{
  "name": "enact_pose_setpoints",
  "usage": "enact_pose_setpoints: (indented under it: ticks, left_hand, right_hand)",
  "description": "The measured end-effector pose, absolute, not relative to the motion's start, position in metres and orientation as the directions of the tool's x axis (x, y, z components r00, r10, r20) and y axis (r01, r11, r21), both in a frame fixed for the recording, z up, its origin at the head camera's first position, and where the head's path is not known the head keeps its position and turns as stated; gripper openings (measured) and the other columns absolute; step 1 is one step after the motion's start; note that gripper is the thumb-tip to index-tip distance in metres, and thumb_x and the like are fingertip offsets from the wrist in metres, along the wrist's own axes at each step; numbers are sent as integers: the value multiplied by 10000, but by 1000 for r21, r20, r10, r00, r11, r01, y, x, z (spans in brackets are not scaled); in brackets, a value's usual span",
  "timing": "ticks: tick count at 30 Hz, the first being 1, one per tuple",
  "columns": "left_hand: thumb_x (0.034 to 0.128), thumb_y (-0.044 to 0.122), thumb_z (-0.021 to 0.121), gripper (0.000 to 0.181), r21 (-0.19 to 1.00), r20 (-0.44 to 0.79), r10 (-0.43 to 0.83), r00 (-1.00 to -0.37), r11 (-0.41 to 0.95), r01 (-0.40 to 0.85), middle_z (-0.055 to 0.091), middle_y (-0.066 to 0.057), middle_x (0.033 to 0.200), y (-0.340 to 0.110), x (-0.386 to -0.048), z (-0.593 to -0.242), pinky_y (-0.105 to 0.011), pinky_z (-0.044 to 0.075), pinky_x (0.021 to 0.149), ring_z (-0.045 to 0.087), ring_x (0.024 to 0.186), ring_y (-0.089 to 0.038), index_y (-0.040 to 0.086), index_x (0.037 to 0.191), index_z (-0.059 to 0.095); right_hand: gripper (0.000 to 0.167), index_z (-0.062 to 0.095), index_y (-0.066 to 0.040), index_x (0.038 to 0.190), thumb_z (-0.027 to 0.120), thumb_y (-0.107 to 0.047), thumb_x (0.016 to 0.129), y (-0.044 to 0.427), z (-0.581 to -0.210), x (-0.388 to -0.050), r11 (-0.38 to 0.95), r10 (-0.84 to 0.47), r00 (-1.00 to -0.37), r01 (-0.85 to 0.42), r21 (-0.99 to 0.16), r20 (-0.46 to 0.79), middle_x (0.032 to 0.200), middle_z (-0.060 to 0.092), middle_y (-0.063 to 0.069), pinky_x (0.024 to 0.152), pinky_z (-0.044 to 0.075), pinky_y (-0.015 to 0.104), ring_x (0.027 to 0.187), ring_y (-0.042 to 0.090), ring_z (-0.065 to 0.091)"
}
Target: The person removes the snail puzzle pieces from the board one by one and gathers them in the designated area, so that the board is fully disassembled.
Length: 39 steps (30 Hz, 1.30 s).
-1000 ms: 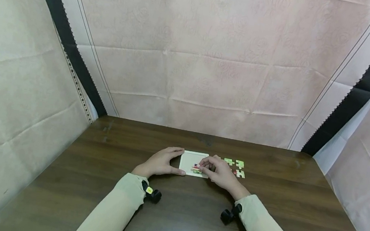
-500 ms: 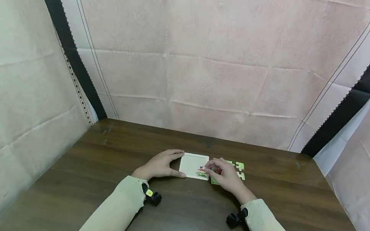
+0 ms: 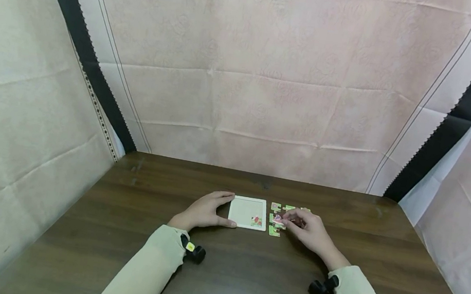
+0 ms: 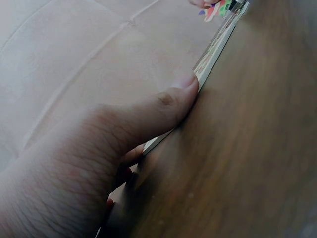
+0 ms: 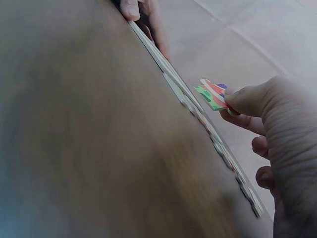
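My left hand [image 3: 205,211] holds the left side of a white puzzle tray [image 3: 245,209], its thumb [image 4: 185,96] at the near edge and its fingers toward the far corner. A colourful puzzle piece [image 3: 256,221] lies in the tray's near right corner. Between thumb and index finger, my right hand [image 3: 306,232] pinches another puzzle piece [image 5: 213,94], green, red and blue, raised above the table. That hand is to the right of the tray, above several loose puzzle pieces [image 3: 274,231], and covers part of them.
All of this is on a dark brown wooden table [image 3: 179,174]. Pale fabric [image 3: 241,98] closes off the back and both sides. Loose pieces lie close beside the tray's right edge.
My right hand has moved right, from over the tray to over the loose pieces, with the pinched puzzle piece. The piece in the tray's corner is uncovered. The left hand stays put.
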<state>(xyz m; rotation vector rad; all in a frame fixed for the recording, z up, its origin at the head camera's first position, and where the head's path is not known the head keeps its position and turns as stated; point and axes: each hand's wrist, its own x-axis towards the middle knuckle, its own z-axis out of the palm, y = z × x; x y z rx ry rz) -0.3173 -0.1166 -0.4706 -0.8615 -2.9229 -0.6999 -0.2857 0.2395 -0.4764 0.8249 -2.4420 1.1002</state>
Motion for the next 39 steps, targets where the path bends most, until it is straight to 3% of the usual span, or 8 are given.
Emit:
enact_pose_setpoints:
  ticks: [12,29,39]
  left_hand:
    - [729,833,649,1075,397,143,505,-851,758,517,372,69,1584,-115,-320,-472,-440,336,1145,335,1455,-186,195,1559,408]
    - [721,846,638,1082,428,160,512,-844,734,527,380,60,1577,-118,-320,-476,-484,346,1133,346,1452,-227,194,1555,414]
    - [737,821,656,1067,410,139,511,-849,750,519,359,71,1589,-117,-320,-475,-445,329,1147,319,1463,-195,193,1561,401]
  right_hand:
    - [113,742,-246,968,798,-193,885,267,-477,-277,564,-374,-792,-608,-559,484,845,640,-135,580,455,250,689,75,539]
    - [120,730,-267,933,790,-172,893,268,-478,-280,561,-446,-766,-642,-522,463,860,657,-165,603,454,258,729,68,534]
    - [121,725,-266,920,810,-193,873,268,-476,-280,592,-453,-762,-645,-483,463,844,646,-174,602,437,256,729,60,508]
